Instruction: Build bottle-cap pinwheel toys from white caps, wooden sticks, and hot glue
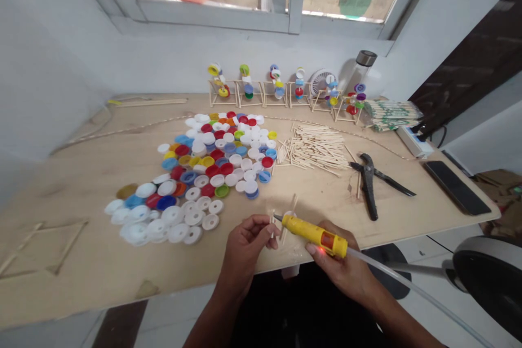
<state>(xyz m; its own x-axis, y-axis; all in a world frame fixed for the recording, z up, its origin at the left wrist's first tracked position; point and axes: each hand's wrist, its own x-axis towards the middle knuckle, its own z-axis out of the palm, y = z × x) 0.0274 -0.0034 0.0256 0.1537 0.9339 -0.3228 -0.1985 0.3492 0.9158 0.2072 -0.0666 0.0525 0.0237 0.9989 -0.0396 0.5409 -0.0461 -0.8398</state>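
At the far right, a clear bottle (358, 77) with a metallic lid stands by the wall, its contents hard to make out; in front of it a plastic packet (391, 115) holds many thin pieces with green print. Near the table's middle edge, the left hand (249, 236) pinches a small stick piece (273, 227) between thumb and fingers, which hide part of it. The right hand (342, 261) is wrapped around a yellow glue gun (314, 232), its nozzle at the stick piece; whether they touch cannot be told. The gun partly covers a pale cap (290, 213) and a crossing stick (295, 202) just beyond. Loose caps (212, 169) spread to the left, overlapping; a heap of sticks (316, 147) lies farther right. A small fan (320, 80) is partly hidden behind the far cap-and-stick models (279, 92). The black round object (489, 283) at near right is cut off.
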